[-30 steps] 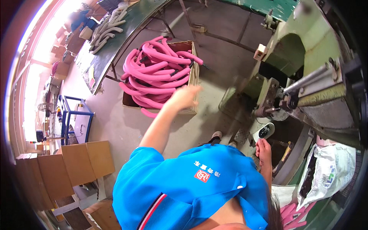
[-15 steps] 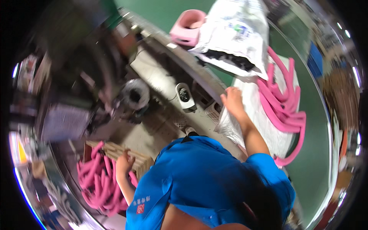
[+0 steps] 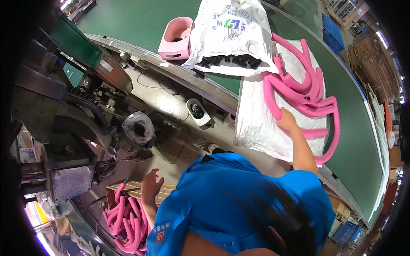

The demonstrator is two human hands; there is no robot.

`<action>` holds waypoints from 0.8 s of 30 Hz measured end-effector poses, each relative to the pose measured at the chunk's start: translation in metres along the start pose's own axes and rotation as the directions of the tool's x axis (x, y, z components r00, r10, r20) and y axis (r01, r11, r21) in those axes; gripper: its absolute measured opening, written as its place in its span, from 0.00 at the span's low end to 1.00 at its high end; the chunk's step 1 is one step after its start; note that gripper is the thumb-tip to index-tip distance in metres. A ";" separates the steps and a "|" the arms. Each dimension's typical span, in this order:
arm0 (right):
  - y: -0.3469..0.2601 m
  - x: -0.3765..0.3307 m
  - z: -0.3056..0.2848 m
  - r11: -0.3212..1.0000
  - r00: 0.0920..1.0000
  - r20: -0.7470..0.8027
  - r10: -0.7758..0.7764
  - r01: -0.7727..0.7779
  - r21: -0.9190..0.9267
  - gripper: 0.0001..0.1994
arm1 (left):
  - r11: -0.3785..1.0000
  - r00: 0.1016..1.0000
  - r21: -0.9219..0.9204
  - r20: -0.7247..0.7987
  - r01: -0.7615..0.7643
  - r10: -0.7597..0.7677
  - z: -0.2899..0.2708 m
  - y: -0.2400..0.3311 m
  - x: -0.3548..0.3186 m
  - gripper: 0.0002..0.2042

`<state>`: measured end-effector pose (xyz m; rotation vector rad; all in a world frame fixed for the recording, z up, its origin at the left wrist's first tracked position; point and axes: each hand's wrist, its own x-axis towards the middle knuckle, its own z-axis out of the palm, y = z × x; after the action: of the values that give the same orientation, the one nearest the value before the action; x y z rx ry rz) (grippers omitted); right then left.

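My right hand is closed round the near end of a pink foam-covered tube that curves up to the pile. Several more bent pink tubes lie heaped on a flat white sack on the green table. Some tube ends show dark tips. Away to the left, my left hand hangs with its fingers apart and slightly curled, holding nothing. Just below it is a wooden crate or box beside a big heap of pink tubes.
On the table stand an open white sack of black parts and a pink bin. A dark machine fills the left, with a plastic-lined bucket. A white container of black pieces sits lower down.
My right hand has moved from the white sack's edge rightward to the pile and taken hold of a tube. My left hand has lifted a little away from the lower heap.
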<state>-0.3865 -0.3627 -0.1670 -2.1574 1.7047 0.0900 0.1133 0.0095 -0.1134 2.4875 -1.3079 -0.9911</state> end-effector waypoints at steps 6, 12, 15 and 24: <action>-0.135 -0.044 0.007 0.920 0.982 0.049 -0.181 0.151 0.362 0.21 | 0.967 0.961 -0.136 0.148 -0.216 0.235 0.001 0.067 0.020 0.24; -0.256 -0.093 0.029 0.638 0.710 -0.065 -0.701 0.666 0.387 0.26 | 0.535 0.846 -0.664 -0.330 -0.523 0.418 -0.014 0.161 0.060 0.30; -0.275 -0.086 0.018 0.330 0.390 -0.152 -0.908 0.890 0.314 0.30 | 0.081 0.850 -0.890 -0.396 -0.448 0.349 -0.049 0.180 0.051 0.29; -0.181 0.133 0.022 0.821 0.784 -0.423 -0.455 0.553 0.143 0.11 | 0.377 0.604 -0.616 -0.206 -0.691 0.770 -0.098 0.110 -0.031 0.24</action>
<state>-0.1763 -0.4446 -0.1785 -2.4471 1.1383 -0.6985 0.0879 -0.0480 0.0237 1.0995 -1.5198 -1.0681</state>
